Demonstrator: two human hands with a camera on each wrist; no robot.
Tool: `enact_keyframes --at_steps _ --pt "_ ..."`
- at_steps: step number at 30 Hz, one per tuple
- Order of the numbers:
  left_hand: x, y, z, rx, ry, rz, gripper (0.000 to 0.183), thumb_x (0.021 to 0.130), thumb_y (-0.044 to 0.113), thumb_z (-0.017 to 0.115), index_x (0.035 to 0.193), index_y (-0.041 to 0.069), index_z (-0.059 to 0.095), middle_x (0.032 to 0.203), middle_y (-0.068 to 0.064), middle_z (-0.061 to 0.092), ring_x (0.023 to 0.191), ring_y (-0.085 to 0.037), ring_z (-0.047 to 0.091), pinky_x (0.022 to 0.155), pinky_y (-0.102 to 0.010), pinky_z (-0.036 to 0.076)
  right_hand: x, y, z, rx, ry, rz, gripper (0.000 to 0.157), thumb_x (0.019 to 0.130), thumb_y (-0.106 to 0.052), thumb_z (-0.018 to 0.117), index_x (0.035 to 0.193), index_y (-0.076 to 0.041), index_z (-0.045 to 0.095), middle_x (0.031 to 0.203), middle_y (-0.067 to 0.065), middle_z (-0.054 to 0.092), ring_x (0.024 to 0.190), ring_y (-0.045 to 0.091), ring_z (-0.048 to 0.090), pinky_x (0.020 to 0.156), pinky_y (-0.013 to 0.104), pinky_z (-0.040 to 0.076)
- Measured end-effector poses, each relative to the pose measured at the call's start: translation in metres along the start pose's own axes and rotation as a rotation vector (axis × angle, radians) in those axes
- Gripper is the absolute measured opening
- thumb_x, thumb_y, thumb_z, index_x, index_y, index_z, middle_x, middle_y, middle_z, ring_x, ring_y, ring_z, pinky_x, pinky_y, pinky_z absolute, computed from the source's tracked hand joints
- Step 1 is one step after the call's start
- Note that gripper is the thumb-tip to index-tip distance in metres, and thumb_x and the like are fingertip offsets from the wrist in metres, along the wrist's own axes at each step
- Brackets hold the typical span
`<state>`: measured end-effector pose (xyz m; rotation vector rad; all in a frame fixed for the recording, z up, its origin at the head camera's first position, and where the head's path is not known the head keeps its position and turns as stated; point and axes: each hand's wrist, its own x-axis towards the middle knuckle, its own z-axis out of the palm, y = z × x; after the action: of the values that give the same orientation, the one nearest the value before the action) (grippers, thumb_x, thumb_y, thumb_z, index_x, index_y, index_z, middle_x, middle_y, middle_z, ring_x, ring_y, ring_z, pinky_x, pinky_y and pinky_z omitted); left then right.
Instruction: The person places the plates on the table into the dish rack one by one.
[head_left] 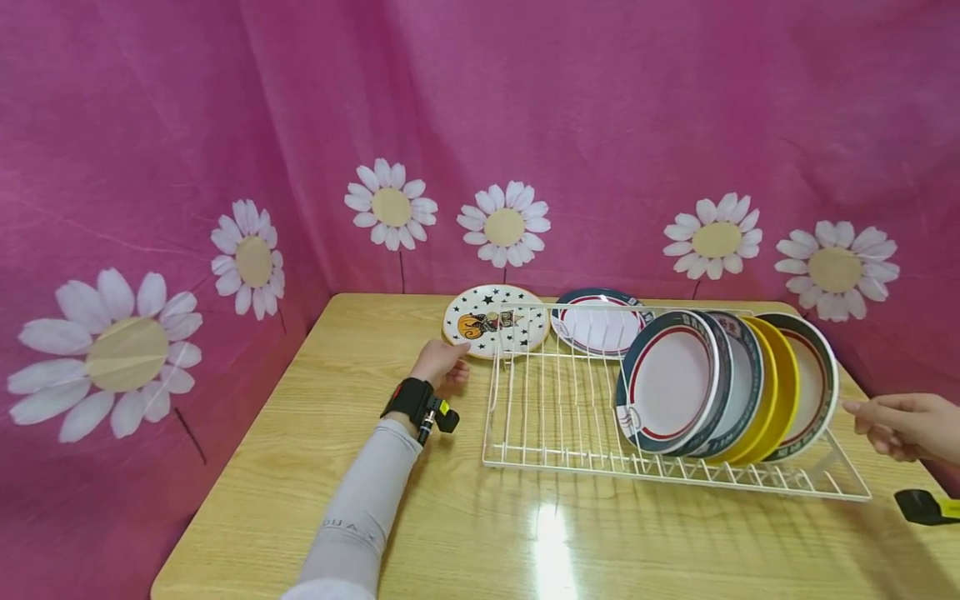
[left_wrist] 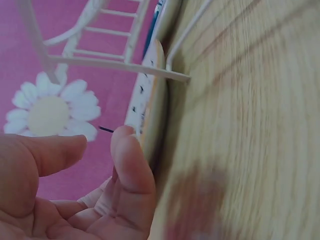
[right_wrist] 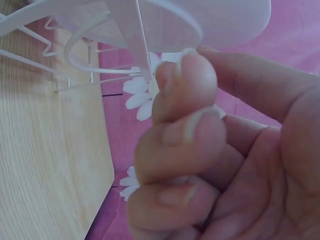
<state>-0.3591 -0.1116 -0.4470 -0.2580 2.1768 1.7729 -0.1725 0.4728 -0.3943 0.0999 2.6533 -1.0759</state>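
Note:
My left hand [head_left: 441,364] is at the near-left rim of a round plate with stars and a pumpkin figure [head_left: 487,333], lying on the table. In the left wrist view thumb and forefinger stand apart, the forefinger [left_wrist: 131,160] by the plate's rim [left_wrist: 156,115]. My right hand [head_left: 911,423] hovers just right of the rightmost plate in the rack, dark-rimmed and white [head_left: 813,375]. Its fingers [right_wrist: 175,145] are loosely curled, with nothing visible between them; whether a fingertip touches the rim is unclear. A white wire dish rack [head_left: 558,408] stands between the hands.
Several plates fill the rack's right half, including a front dark-rimmed plate [head_left: 671,383] and a yellow plate [head_left: 783,383]. Another dark-rimmed plate [head_left: 596,321] lies behind the rack. A pink flowered curtain [head_left: 600,125] hangs at the back and left of the wooden table [head_left: 300,467].

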Motion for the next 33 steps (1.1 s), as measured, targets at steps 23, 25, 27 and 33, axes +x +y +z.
enact_keyframes --at_steps 23,25,27,33 --pt "0.082 -0.028 -0.004 -0.358 0.023 -0.163 0.022 0.098 0.006 0.054 0.111 -0.01 0.059 0.082 -0.024 0.07 0.072 -0.027 0.072 0.076 -0.035 0.059 -0.01 -0.006 0.011 -0.019 -0.019 0.007 0.043 0.107 -0.034 0.034 0.086 -0.006 0.058 0.064 -0.006 0.053 0.055 0.008 0.047 0.051 0.025 0.039" --pt "0.06 -0.014 -0.001 -0.326 0.069 -0.191 0.026 0.1 0.005 0.049 0.12 -0.01 0.056 0.082 -0.021 0.07 0.071 -0.023 0.072 0.084 -0.035 0.057 -0.01 -0.006 0.012 -0.013 -0.023 0.014 0.042 0.107 -0.034 0.034 0.086 -0.006 0.058 0.064 -0.007 0.052 0.055 0.008 0.047 0.051 0.025 0.04" --pt "0.045 -0.007 -0.001 -0.319 0.065 -0.183 0.029 0.1 0.004 0.047 0.124 -0.011 0.053 0.077 -0.017 0.068 0.064 -0.02 0.069 0.087 -0.035 0.056 -0.01 -0.006 0.013 -0.019 -0.025 0.021 0.042 0.107 -0.035 0.033 0.088 -0.006 0.057 0.064 -0.006 0.052 0.055 0.008 0.046 0.052 0.025 0.039" --pt "0.04 -0.005 -0.003 -0.297 0.098 -0.183 0.032 0.1 0.006 0.044 0.129 -0.008 0.05 0.074 -0.015 0.066 0.064 -0.02 0.069 0.084 -0.035 0.057 -0.012 -0.006 0.013 -0.032 -0.018 0.04 0.044 0.107 -0.037 0.031 0.09 -0.005 0.057 0.064 -0.006 0.052 0.055 0.009 0.046 0.052 0.025 0.04"
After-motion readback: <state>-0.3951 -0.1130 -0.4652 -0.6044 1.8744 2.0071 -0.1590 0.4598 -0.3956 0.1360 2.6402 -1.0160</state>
